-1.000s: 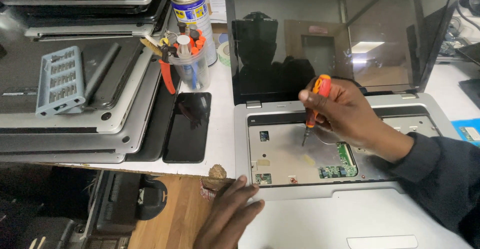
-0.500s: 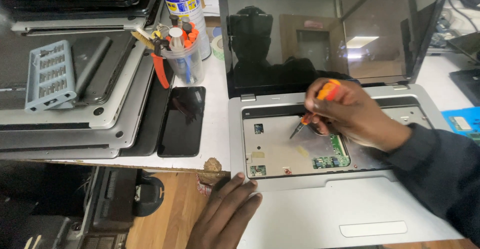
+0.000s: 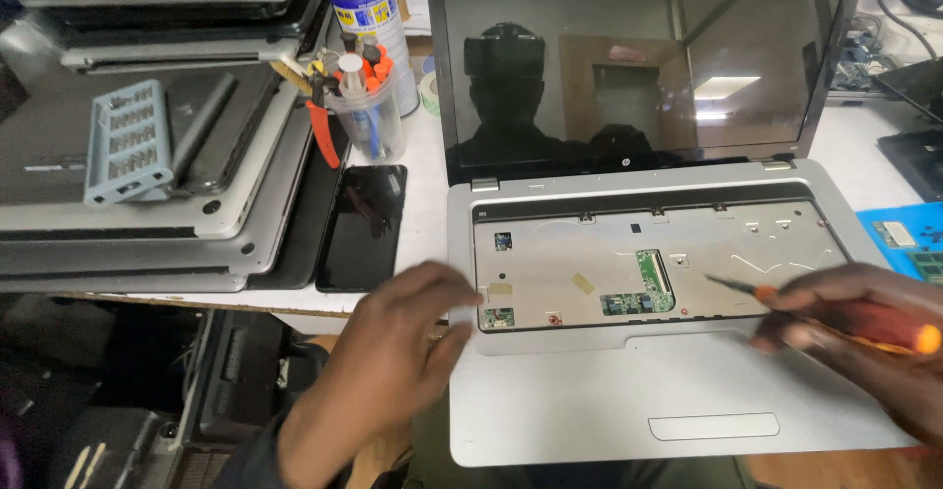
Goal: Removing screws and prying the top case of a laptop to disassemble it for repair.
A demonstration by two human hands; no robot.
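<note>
Right hand [image 3: 864,337], partly cut off, clamps a blurred screwdriver [image 3: 835,314] over the keyboardless laptop [image 3: 629,391]; left hand [image 3: 403,337], motion-smeared, fingers spread, holds nothing.

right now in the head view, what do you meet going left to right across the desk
bit case → tool cup → phone → left hand → laptop → screwdriver in the right hand
</note>
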